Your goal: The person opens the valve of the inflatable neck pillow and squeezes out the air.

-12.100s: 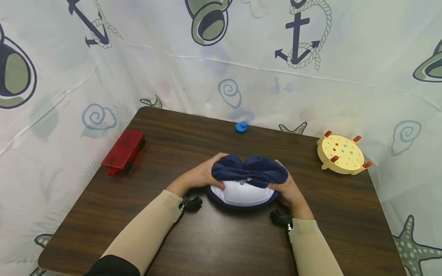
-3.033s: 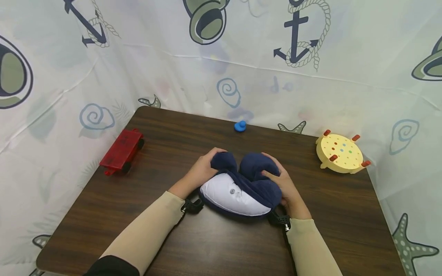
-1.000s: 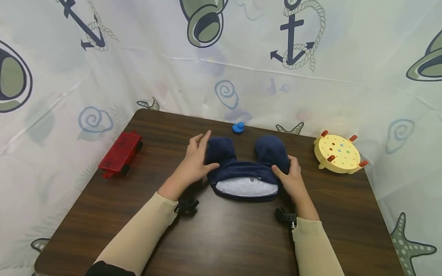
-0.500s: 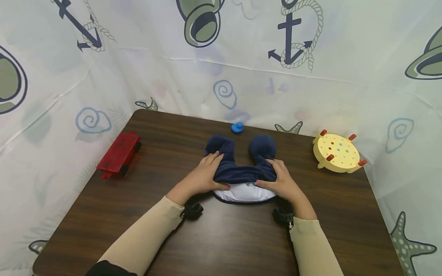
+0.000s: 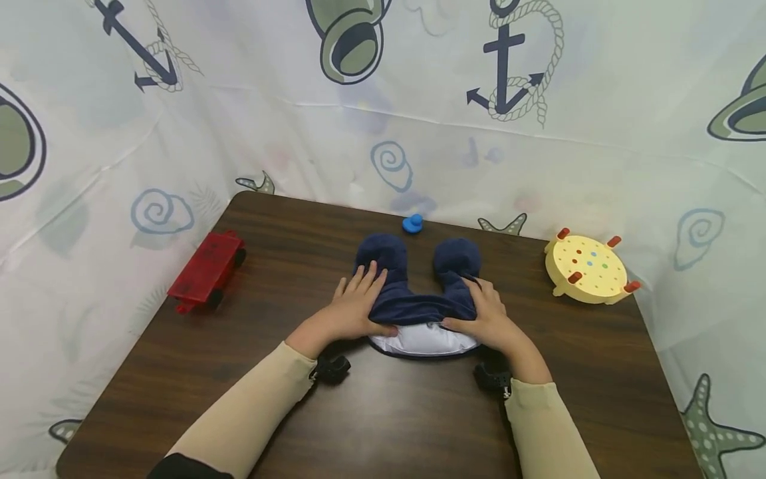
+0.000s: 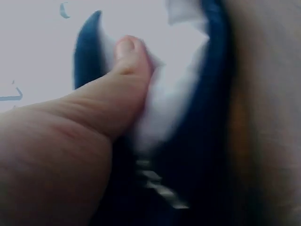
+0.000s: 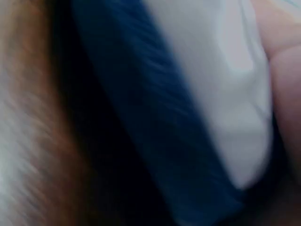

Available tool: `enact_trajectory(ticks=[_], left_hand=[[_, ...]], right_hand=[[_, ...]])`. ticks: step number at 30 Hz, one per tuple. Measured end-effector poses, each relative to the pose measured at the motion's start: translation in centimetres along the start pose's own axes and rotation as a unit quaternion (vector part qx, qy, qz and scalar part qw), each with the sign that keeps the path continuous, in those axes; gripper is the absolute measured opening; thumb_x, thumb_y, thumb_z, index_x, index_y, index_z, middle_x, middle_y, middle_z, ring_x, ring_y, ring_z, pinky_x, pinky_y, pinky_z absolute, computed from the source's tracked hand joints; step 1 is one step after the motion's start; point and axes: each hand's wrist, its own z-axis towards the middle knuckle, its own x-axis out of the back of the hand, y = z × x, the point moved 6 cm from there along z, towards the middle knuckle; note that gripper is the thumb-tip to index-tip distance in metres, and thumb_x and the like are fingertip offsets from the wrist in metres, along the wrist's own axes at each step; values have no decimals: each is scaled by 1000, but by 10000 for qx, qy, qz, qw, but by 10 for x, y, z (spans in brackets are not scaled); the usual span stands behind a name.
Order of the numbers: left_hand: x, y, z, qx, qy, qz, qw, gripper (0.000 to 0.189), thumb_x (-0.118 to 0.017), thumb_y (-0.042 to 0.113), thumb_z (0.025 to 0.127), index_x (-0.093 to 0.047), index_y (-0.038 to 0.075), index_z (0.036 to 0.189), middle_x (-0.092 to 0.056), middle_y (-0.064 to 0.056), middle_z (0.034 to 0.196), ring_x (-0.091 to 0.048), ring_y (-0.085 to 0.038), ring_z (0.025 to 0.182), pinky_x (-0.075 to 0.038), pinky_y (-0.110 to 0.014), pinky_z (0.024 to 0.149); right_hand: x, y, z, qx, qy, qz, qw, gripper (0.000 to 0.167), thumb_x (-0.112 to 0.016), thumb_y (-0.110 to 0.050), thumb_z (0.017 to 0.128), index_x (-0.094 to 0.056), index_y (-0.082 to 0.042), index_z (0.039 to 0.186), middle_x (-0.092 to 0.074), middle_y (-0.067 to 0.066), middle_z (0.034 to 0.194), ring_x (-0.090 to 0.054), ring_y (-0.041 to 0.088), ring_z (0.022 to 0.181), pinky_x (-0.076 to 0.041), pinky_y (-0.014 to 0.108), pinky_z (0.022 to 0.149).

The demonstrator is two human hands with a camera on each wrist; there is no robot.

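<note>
A navy U-shaped neck pillow (image 5: 419, 303) lies on the brown table, its two rounded ends toward the far edge. Along its near side the cover gapes, baring the white inner cushion (image 5: 427, 340). My left hand (image 5: 347, 309) rests on the pillow's left side with fingers spread, thumb against the white cushion. On the right side lies my right hand (image 5: 491, 319), fingers over the navy fabric and thumb near the gap. In the left wrist view, a blurred thumb (image 6: 127, 75) touches the white part, and a zipper (image 6: 160, 188) shows below. The right wrist view is blurred.
A red toy wagon (image 5: 209, 269) stands at the table's left edge. Near the back edge is a small blue knobbed piece (image 5: 413, 223). At the right edge sits a round yellow toy (image 5: 586, 268) with red-tipped pegs. A patterned curtain (image 5: 299, 146) surrounds the table.
Earlier both hands gripped and bent the pillow with its ends folded close. Since then it has been spread flat into a U. My left hand left its side and came down onto it.
</note>
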Motion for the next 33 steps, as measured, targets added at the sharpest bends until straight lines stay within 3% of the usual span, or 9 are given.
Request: enact_trajectory(ticks=[4, 6, 8, 11, 14, 19, 24, 29, 33], left_hand=[[18, 9, -5, -213, 329, -414, 9984, 110, -72, 68, 97, -8, 30, 177, 8, -10, 185, 10, -41, 171, -1, -73, 132], [19, 14, -5, -487, 423, -663, 9957, 99, -68, 61, 102, -10, 33, 177, 6, -9, 185, 9, -41, 171, -5, -71, 133], [12, 17, -4, -677, 291, -602, 9955, 97, -66, 60, 105, -6, 33, 177, 11, -9, 185, 11, -40, 170, -7, -68, 134], [-4, 16, -3, -533, -22, -179, 9984, 110, -70, 66, 100, 2, 31, 176, 24, -9, 181, 21, -38, 168, -3, -64, 136], [-13, 17, -3, -320, -133, 304, 9989, 125, -76, 70, 92, 7, 28, 176, 35, -11, 177, 31, -37, 165, 4, -63, 136], [-15, 19, -5, -131, -159, 519, 9984, 120, -77, 69, 92, -2, 30, 177, 34, -9, 177, 32, -34, 165, 7, -61, 136], [-13, 20, -6, -107, -223, 594, 9979, 115, -75, 70, 93, -7, 29, 177, 38, -8, 176, 35, -33, 164, 9, -62, 135], [-15, 14, -3, -72, -193, 304, 9993, 115, -78, 69, 92, -10, 31, 177, 39, -6, 176, 34, -35, 164, 10, -64, 134], [-4, 7, 1, -182, 163, -482, 9985, 104, -87, 60, 88, -33, 27, 172, 10, -11, 185, 5, -43, 170, -8, -71, 132]], right_hand=[[20, -11, -5, 695, 418, 512, 9954, 80, -78, -39, 101, -38, -27, 169, -5, 18, 182, 0, 50, 166, -3, 86, 119], [23, -16, -8, 1036, 427, 744, 9909, 75, -76, -30, 104, -39, -28, 169, -1, 15, 183, 7, 50, 167, 0, 89, 118], [18, -17, -9, 1152, 189, 735, 9904, 79, -77, -30, 104, -35, -30, 171, 4, 13, 184, 14, 50, 167, 3, 90, 118], [2, -13, -7, 920, -280, 460, 9943, 96, -84, -39, 97, -26, -37, 174, 12, 11, 184, 21, 50, 166, 2, 91, 117], [-7, -9, -3, 689, -205, 135, 9973, 105, -93, -47, 86, -31, -41, 171, 13, 12, 184, 18, 54, 166, -1, 93, 114], [-9, -9, -2, 430, -40, 5, 9991, 94, -94, -52, 82, -45, -40, 161, 10, 9, 184, 7, 53, 166, -6, 93, 112], [-11, -10, -1, 274, -119, -61, 9995, 89, -92, -53, 83, -48, -39, 160, 13, 5, 184, 11, 50, 167, -5, 90, 114], [-13, -9, 2, 298, -193, -107, 9993, 89, -92, -51, 84, -47, -38, 160, 15, 3, 184, 16, 48, 167, -7, 88, 115], [-12, -10, 1, 410, -283, 85, 9987, 88, -91, -49, 86, -47, -35, 161, 4, 10, 184, 4, 51, 166, -11, 85, 113]])
